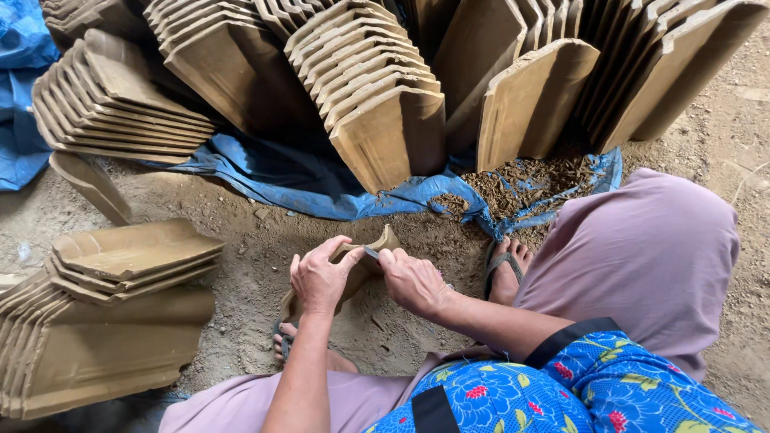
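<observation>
At my far left a stack of clay tiles (104,321) lies flat on the dirt floor (265,265), with one more tile (90,184) standing on edge behind it and another fanned pile (120,100) leaning above that on the blue tarp (289,180). Moving in, my left hand (321,277) is curled around the near side of the unfired tile (353,269) I have in front of me, thumb on top and fingers wrapped under its edge, so the hand is mostly closed on it. The tile stands tilted between my knees, its lower end down by my left foot (285,341) and its upper tip poking up between both hands. My right hand (413,281) grips the same tile just beside the left, fingers folded over the top edge; something small and dark shows between thumb and finger, but I cannot tell what it is. Behind my hands more rows of tiles (377,96) stand upright on the tarp, with crumbs of clay (529,180) scattered at their base. Further right my right foot (505,269) in a sandal rests on the ground beside my mauve-clad knee (642,256).
</observation>
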